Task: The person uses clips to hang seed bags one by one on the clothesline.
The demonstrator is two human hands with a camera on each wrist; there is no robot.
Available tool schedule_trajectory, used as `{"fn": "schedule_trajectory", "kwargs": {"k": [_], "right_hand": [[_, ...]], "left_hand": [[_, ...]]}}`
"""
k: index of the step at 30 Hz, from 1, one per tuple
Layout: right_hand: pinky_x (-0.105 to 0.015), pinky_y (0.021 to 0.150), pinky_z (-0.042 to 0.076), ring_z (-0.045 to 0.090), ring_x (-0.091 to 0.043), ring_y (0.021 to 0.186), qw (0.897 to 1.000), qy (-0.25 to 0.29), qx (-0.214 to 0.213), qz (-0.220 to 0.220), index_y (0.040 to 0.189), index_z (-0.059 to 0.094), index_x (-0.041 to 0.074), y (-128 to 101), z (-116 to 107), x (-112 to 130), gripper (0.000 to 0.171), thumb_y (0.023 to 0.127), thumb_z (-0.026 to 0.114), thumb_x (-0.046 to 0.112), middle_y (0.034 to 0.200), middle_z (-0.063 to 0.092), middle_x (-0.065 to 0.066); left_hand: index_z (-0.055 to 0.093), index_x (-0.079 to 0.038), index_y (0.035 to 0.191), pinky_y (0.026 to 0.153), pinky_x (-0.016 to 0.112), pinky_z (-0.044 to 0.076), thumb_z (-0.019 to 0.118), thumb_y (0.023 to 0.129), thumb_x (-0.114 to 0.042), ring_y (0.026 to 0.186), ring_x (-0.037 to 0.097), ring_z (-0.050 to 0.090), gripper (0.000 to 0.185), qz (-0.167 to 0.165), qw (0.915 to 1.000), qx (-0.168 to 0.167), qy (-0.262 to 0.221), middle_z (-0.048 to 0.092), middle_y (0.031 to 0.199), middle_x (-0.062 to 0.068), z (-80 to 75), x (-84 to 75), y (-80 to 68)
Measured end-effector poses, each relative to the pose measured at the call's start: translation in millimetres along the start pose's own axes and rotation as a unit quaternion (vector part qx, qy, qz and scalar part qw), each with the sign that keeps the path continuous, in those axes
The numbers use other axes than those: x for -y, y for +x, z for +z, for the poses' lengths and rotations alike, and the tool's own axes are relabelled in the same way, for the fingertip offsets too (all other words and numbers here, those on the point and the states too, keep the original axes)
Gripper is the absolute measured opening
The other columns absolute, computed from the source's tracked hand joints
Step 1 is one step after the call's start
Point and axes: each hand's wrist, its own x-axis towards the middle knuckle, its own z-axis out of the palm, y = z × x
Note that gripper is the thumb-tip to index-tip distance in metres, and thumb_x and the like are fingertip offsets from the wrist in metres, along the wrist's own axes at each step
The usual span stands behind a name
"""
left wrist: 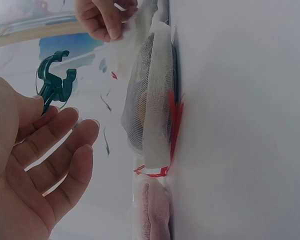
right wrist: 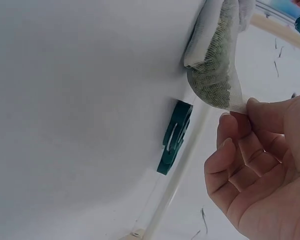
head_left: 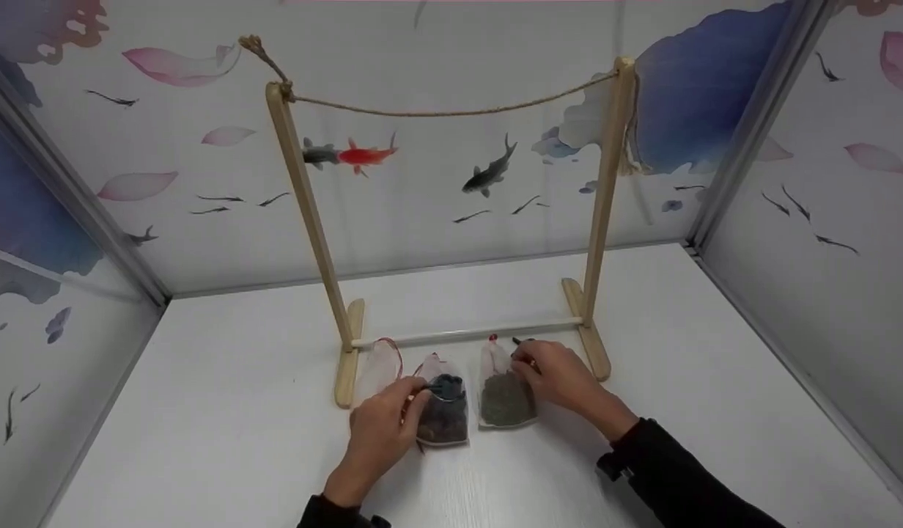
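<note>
My left hand [head_left: 382, 425] pinches a dark green plastic clip [left wrist: 53, 85] between thumb and index finger, its curved jaws spread. The clip is held above a mesh bag with dark filling [head_left: 444, 427], which lies on the table with a red drawstring. My right hand [head_left: 565, 374] pinches the edge of a second mesh bag [head_left: 506, 402], filled with something greyish green; the right wrist view shows thumb and index finger on its thin cloth. A second green clip [right wrist: 175, 137] lies on the table just beyond the right hand.
A third, paler bag [head_left: 378, 369] with a red cord lies at the left, partly behind the left hand. Behind the bags stands a wooden frame [head_left: 604, 191] with a sagging rope [head_left: 437, 114] across its top and a white rod [head_left: 466, 334] low down. Printed panels [head_left: 437, 220] enclose the white table.
</note>
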Motion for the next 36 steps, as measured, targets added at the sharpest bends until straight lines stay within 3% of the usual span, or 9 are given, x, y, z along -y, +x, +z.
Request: {"fn": "schedule_trajectory", "kwargs": {"k": [9,15,19,25,30,36], "right_hand": [[-0.028,0.065,0.049,0.056,-0.009,0.076,0.998,-0.003,-0.036,-0.044,0.097,0.067,0.012,-4.7,-11.4,15.5,0.003,0.1,0.065,0.012,0.09,0.062,0.004],[-0.025,0.059,0.047,0.054,-0.007,0.068,0.997,0.03,-0.058,-0.035,0.104,0.065,0.009,-0.2,-24.5,18.0,0.006,0.103,0.062,0.015,0.088,0.064,0.001],[-0.025,0.058,0.048,0.054,-0.008,0.068,0.997,0.044,-0.059,-0.023,0.106,0.064,0.01,3.6,-36.5,19.9,0.006,0.103,0.062,0.014,0.092,0.067,-0.001],[-0.029,0.066,0.053,0.059,-0.013,0.075,0.997,0.048,-0.062,-0.001,0.108,0.066,0.009,8.3,-57.7,26.8,0.008,0.103,0.062,0.014,0.097,0.068,-0.002],[-0.032,0.07,0.055,0.059,-0.016,0.079,0.996,0.046,-0.077,-0.004,0.109,0.066,0.01,12.5,-79.6,36.9,0.009,0.103,0.062,0.015,0.099,0.067,-0.002],[-0.028,0.059,0.05,0.055,-0.013,0.068,0.995,0.04,-0.084,-0.031,0.109,0.067,0.008,22.0,-109.9,53.6,0.011,0.104,0.061,0.016,0.095,0.068,-0.003]], "left_hand": [[0.07,-0.013,0.109,0.057,0.021,0.047,0.061,0.104,-0.026,0.068,0.002,0.056,0.017,-0.005,0.9999,-0.002,0.009,0.069,0.088,-0.008,-0.9,-3.8,-1.0],[0.069,-0.015,0.111,0.058,0.022,0.05,0.061,0.104,-0.028,0.071,0.002,0.06,0.017,-0.008,1.0,0.0,0.004,0.07,0.089,-0.008,-3.1,-10.3,7.4],[0.068,-0.012,0.114,0.063,0.024,0.054,0.059,0.105,-0.026,0.077,0.004,0.063,0.02,0.007,0.9995,0.017,-0.024,0.071,0.097,-0.005,-9.9,-18.4,21.8],[0.068,-0.009,0.112,0.061,0.023,0.053,0.06,0.105,-0.02,0.073,0.003,0.06,0.016,0.046,0.9972,0.022,-0.055,0.068,0.092,-0.003,-31.9,-31.2,51.8],[0.067,-0.013,0.112,0.061,0.023,0.051,0.056,0.107,-0.023,0.073,0.003,0.059,0.016,0.042,0.9957,0.034,-0.075,0.065,0.092,-0.009,-53.1,-45.0,75.6],[0.067,-0.009,0.111,0.067,0.024,0.055,0.058,0.105,-0.019,0.077,0.006,0.06,0.015,0.087,0.9954,0.017,-0.037,0.07,0.096,-0.002,-72.6,-56.7,101.1]]}}
